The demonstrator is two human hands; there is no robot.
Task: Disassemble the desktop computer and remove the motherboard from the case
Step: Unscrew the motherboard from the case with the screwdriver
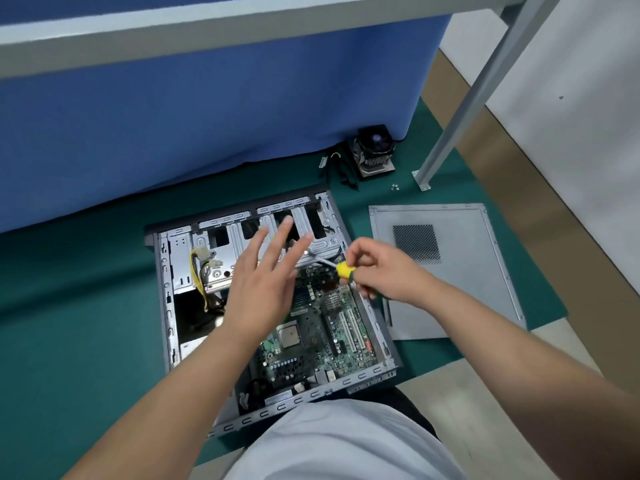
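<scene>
— Where is the case (pixel 166 296) seen?

— It is laid on its side, open, on a green mat (pixel 86 289) spread over the floor, just near of a blue partition (pixel 173 116). The motherboard (pixel 311 337) is seated inside it, in the right and near part, with a square chip (pixel 288 334) and white slots (pixel 349 329) exposed. In the left part, a bundle of yellow wires (pixel 194 268) with white plugs is seen beside a metal bracket.

— And the hands?

— The left hand (pixel 263 282) is held above the middle of the case, fingers spread and straight; nothing is gripped by it. Whether the board is touched cannot be told from this angle. The right hand (pixel 381 268) is curled round a screwdriver (pixel 343 270) with a yellow and green handle, whose metal shaft is pointed left and far, toward the left hand's fingertips.

— What else is shown?

— A grey side panel (pixel 460 278) with a mesh vent is laid flat on the mat, right of the case. A cooler fan (pixel 375 150) on its heatsink is set at the far edge, with black cables (pixel 341 171) beside it and what appear to be small screws (pixel 394 186) nearby. A grey metal leg (pixel 460 109) is bolted down further right.
</scene>
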